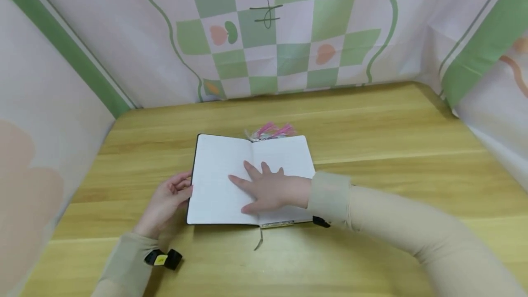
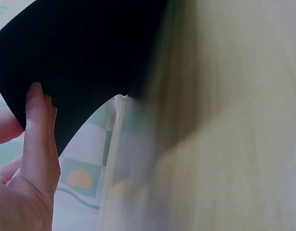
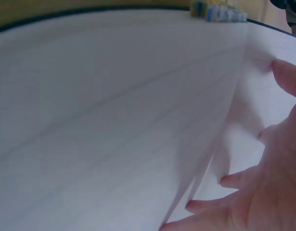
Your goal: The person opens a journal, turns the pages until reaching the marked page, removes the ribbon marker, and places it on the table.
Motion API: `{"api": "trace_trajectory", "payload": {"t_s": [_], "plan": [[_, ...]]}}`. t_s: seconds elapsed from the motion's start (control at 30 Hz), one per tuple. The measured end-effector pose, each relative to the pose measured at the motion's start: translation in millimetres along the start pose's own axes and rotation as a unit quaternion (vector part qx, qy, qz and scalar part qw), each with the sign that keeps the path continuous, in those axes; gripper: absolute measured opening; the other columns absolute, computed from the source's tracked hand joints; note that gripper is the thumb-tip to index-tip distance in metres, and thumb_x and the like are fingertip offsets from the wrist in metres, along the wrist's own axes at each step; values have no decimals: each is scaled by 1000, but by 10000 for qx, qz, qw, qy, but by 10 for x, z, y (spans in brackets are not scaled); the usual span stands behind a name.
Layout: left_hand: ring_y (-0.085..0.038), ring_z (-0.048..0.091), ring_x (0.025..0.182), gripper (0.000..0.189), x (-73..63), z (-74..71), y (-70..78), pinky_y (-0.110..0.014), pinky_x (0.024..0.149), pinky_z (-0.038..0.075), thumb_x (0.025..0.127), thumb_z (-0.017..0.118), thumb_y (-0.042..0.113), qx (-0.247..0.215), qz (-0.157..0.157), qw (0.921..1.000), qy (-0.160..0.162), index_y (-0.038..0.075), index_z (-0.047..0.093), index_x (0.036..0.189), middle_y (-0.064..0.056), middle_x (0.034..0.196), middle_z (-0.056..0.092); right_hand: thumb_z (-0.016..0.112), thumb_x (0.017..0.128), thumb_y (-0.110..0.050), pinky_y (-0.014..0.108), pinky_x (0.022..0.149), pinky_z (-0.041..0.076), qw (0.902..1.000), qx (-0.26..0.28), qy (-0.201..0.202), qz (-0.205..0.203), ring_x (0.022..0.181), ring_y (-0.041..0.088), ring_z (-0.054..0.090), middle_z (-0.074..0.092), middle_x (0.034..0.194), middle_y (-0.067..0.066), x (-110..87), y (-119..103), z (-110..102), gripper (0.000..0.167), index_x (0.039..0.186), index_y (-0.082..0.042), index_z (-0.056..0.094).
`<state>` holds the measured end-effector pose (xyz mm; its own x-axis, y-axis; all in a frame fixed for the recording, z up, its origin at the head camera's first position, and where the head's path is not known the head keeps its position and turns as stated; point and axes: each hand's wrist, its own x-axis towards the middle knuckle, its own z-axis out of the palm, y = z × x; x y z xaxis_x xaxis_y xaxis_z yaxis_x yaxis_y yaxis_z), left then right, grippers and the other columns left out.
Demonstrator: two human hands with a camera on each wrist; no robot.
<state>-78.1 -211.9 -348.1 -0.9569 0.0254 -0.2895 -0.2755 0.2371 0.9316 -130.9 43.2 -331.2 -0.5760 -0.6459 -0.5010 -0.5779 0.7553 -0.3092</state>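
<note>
An open notebook (image 1: 220,155) with blank-looking white pages and a black cover (image 2: 80,53) lies on the wooden table. My left hand (image 1: 162,205) pinches its left edge, thumb on the page side and fingers under the cover. In the left wrist view the cover bends up off the table where the left hand (image 2: 34,168) grips it. Over the middle of the spread, my right hand (image 1: 274,190) is laid with fingers spread, fingertips at the left page just past the fold. The right wrist view shows the right hand (image 3: 268,183) beside the crease between the pages.
Pink tassels (image 1: 276,129) stick out beyond the notebook's far edge. A thin ribbon (image 1: 259,240) hangs out at the near edge, by a small patterned strip (image 1: 277,224). A checked green-and-white cloth (image 1: 293,58) hangs behind the wooden table (image 1: 371,136).
</note>
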Motion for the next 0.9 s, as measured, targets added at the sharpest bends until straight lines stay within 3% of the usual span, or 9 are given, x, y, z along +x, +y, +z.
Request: {"api": "trace_trajectory", "payload": {"t_s": [0.27, 0.43, 0.6, 0.9], "plan": [[0, 60, 85, 50, -10, -25, 9, -23, 72, 53, 100, 48, 19, -200, -179, 9996, 12, -6, 35, 141, 12, 97, 62, 43, 90, -64, 74, 99, 22, 9983, -559, 58, 152, 140, 51, 7, -14, 158, 7, 21, -76, 12, 78, 150, -42, -1], [0, 58, 85, 51, -6, -21, -3, -20, 72, 52, 98, 51, 15, -303, -98, 9995, -4, -7, 34, 140, 13, 94, 61, 44, 89, -64, 74, 99, 23, 9978, -614, 125, 198, 140, 51, 8, -12, 159, 7, 32, -83, 26, 78, 150, -43, 0], [1, 57, 81, 52, -6, -13, -25, -18, 72, 51, 94, 55, 4, -107, -97, 9999, 34, -6, 34, 140, 14, 89, 59, 43, 90, -64, 74, 99, 21, 9989, -456, 83, 6, 139, 52, 7, -12, 158, 8, 31, -49, 6, 77, 149, -43, 0], [-1, 58, 82, 51, 13, 16, 21, -20, 74, 51, 93, 56, 5, 146, -81, 9998, 56, -4, 36, 139, 9, 95, 60, 43, 92, -61, 66, 108, 15, 9997, 205, 158, 9, 144, 41, 7, -2, 160, 7, -85, 132, -90, 67, 149, -44, 13]]}}
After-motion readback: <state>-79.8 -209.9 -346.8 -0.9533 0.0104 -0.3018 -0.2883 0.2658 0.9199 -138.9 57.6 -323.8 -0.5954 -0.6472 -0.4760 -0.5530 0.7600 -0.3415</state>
